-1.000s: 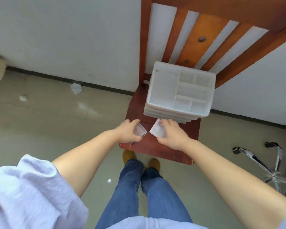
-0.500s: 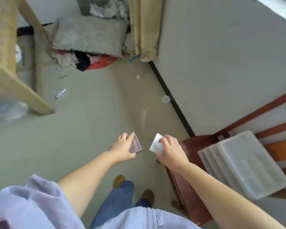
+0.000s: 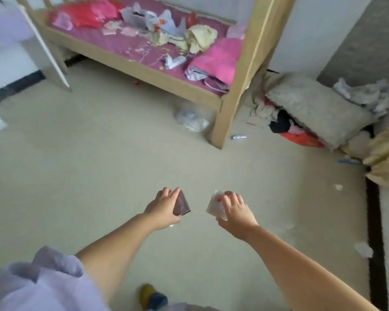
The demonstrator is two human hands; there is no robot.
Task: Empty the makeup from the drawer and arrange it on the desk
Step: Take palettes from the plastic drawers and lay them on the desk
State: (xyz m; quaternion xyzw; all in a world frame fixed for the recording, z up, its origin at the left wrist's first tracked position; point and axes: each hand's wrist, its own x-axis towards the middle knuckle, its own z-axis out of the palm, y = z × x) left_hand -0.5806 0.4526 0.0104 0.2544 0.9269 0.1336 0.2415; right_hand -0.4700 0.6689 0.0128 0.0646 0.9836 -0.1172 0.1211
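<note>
Holding both arms out over the beige floor, we pinch a makeup piece in each hand. Our left hand grips a dark flat compact, thumb on top, fingers behind. Just beside it, apart, our right hand curls over a pale clear case. Wooden bed frame stands at the floor's far edge, clutter pile toward the far right corner.
</note>
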